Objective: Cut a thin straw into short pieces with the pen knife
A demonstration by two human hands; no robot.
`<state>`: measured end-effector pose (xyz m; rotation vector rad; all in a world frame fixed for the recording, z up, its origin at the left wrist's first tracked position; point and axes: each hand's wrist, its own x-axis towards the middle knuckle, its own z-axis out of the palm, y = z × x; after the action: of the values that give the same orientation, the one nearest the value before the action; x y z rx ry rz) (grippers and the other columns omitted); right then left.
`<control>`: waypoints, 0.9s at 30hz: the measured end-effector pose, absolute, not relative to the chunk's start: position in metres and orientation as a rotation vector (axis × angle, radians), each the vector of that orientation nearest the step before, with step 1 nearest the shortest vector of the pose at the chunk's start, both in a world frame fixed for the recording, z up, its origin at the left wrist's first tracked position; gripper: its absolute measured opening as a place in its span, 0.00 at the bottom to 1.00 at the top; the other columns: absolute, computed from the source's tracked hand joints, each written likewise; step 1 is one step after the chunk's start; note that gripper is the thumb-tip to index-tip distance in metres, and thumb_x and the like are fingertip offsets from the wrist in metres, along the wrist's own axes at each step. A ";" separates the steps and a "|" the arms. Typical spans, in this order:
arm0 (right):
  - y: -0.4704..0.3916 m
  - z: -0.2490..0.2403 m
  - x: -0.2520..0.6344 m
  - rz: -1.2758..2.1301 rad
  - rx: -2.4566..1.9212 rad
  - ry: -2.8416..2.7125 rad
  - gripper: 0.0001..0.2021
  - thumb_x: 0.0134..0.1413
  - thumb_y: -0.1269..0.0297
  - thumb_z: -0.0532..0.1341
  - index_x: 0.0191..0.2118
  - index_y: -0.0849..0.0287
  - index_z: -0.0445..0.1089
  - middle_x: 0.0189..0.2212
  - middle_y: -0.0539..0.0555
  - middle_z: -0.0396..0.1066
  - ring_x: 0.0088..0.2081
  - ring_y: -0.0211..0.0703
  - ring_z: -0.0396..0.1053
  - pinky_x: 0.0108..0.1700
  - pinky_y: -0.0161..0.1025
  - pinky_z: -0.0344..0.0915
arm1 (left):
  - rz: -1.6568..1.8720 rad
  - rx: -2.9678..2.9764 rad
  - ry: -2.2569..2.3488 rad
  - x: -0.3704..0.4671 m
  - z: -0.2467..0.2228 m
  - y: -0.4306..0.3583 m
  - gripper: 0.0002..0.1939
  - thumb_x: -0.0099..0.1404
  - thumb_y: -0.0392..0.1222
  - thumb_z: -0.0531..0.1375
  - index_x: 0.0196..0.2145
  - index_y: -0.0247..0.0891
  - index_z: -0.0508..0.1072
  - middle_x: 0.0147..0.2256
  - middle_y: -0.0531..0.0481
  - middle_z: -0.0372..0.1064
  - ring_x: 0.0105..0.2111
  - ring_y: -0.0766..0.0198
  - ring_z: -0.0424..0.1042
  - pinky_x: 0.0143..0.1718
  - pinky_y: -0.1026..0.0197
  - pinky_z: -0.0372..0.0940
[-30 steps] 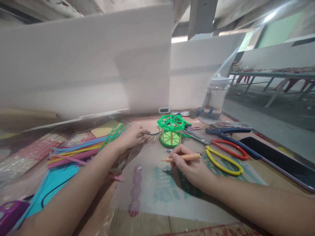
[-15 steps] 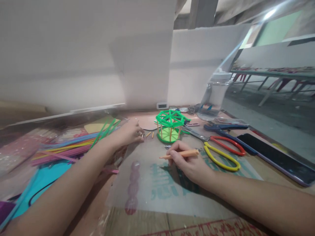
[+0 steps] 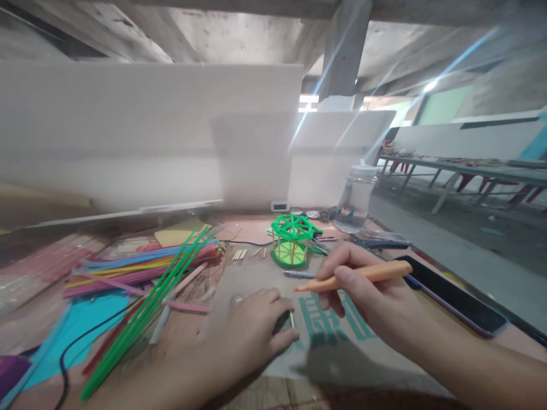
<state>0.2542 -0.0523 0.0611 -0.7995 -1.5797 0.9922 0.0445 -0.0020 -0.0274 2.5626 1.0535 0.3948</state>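
Observation:
My right hand (image 3: pixel 363 279) grips an orange marker pen (image 3: pixel 376 273), its tip pointing left over a translucent plastic sheet with green lettering (image 3: pixel 325 319). Low over the sheet, left of the marker, is my left hand (image 3: pixel 260 319), with a short pale stick (image 3: pixel 293 319) pinched between thumb and finger. Beyond the hands stands a small round frame (image 3: pixel 293 239) with a green top, a green base and thin wooden posts. Several short pale sticks (image 3: pixel 240 254) lie in a row to its left, near two orange-coloured short sticks (image 3: pixel 261 251).
Coloured pipe cleaners (image 3: pixel 141 267) and long green ones (image 3: pixel 145 319) lie at left. A pen (image 3: pixel 299 274) rests behind the marker tip. A phone (image 3: pixel 461 296) and a clear water bottle (image 3: pixel 354 199) are at right. A small digital clock (image 3: pixel 280 206) stands by the white board.
My left hand has come back from the short sticks towards me, now with one stick. My right hand, still with the marker, appears nearer and further right. The view has tilted upward.

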 end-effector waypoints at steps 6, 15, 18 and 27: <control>-0.023 0.023 0.262 0.971 -1.046 -1.717 0.20 0.67 0.44 0.63 0.35 0.57 0.72 0.24 0.51 0.72 0.24 0.38 0.65 0.27 0.34 0.63 | 0.324 2.505 1.138 0.046 -0.035 0.009 0.15 0.67 0.57 0.66 0.47 0.49 0.81 0.43 0.45 0.77 0.46 0.48 0.76 0.45 0.52 0.68; -0.015 -0.012 0.265 0.982 -1.162 -1.661 0.14 0.66 0.52 0.63 0.36 0.57 0.75 0.25 0.51 0.74 0.25 0.38 0.69 0.29 0.35 0.67 | 0.363 2.464 1.109 0.038 -0.028 0.006 0.21 0.66 0.50 0.68 0.54 0.41 0.79 0.43 0.44 0.76 0.45 0.50 0.76 0.48 0.52 0.68; -0.014 -0.012 0.267 1.037 -1.163 -1.655 0.12 0.64 0.53 0.65 0.37 0.57 0.74 0.26 0.50 0.74 0.25 0.38 0.70 0.27 0.34 0.67 | 0.415 2.484 1.059 0.037 -0.029 0.008 0.19 0.67 0.47 0.68 0.54 0.40 0.78 0.46 0.45 0.77 0.48 0.50 0.75 0.51 0.51 0.67; -0.010 -0.011 0.263 1.038 -1.252 -1.725 0.12 0.61 0.59 0.64 0.30 0.55 0.63 0.20 0.47 0.71 0.21 0.35 0.66 0.24 0.31 0.61 | 0.434 2.546 1.061 0.039 -0.032 0.008 0.16 0.67 0.49 0.67 0.49 0.43 0.77 0.45 0.47 0.78 0.47 0.49 0.76 0.48 0.49 0.68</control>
<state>0.2634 -0.0103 -0.0108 -1.2519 -1.7250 1.0380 0.0388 0.0085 -0.0317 2.5458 1.0612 0.4338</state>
